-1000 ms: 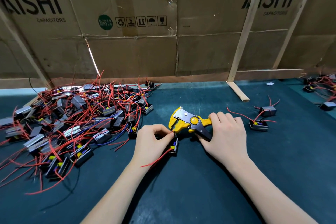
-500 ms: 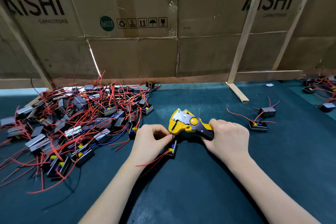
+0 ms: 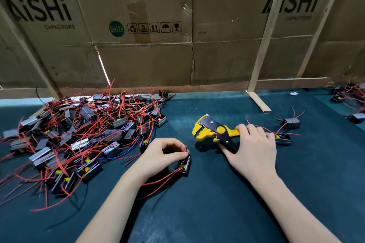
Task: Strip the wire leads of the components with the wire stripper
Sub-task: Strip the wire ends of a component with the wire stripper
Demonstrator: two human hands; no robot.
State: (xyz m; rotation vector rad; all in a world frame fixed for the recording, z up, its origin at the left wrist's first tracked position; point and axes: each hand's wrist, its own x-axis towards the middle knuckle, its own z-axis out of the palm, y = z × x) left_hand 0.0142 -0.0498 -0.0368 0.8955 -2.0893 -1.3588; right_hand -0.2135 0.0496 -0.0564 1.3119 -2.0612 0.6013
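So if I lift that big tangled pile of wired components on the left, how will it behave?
The pile would probably come up in clumps, since the red leads cross and loop through each other. The leads look thin and floppy, so they would likely sag. Loose boxes may drop off.

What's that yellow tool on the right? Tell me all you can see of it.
The wire stripper has a yellow body that looks plastic, a black metal-looking plate with small screws and a round yellow pivot. Its jaws point left and stand open, with no wire between them. The right hand grips its handles, holding it low over the dark green mat.
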